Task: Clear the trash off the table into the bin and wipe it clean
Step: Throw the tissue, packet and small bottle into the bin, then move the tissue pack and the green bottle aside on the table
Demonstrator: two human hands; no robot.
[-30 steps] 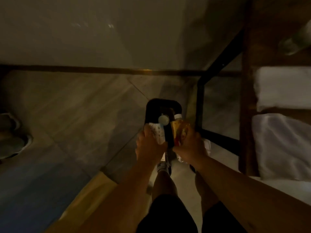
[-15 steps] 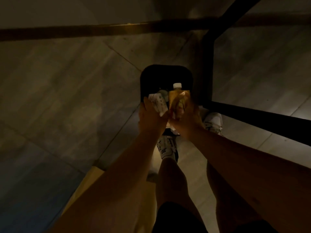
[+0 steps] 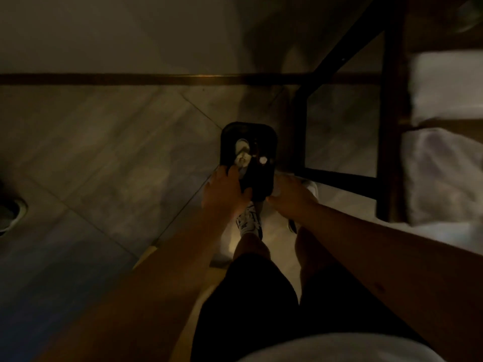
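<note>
the black bin (image 3: 247, 131) stood on the floor just beyond the person's feet, its long axis running near to far, with the dark frame (image 3: 300, 126) of the table close on its right. pale trash (image 3: 241, 158) lay inside the bin, a crumpled piece toward the left wall and a small white cap-like bit (image 3: 263, 160) further right.

the left hand (image 3: 224, 195) hovered over the bin's near-left corner, fingers spread and slack, the fingertips (image 3: 230, 169) just at the edge of the crumpled piece; in this dim light it was hard to tell whether they touched it, but nothing looked gripped. the right hand (image 3: 290, 197) hung at the bin's near-right corner, loosely curled and apparently holding nothing, over a white shoe (image 3: 312, 188).

so the trash lay far of both sets of fingers and below them, the left hand being nearer. the drop looked done; the coming move probably called for both hands to draw back toward the table at right, where white cloths (image 3: 444, 87) lay, for more trash or the wiping.
</note>
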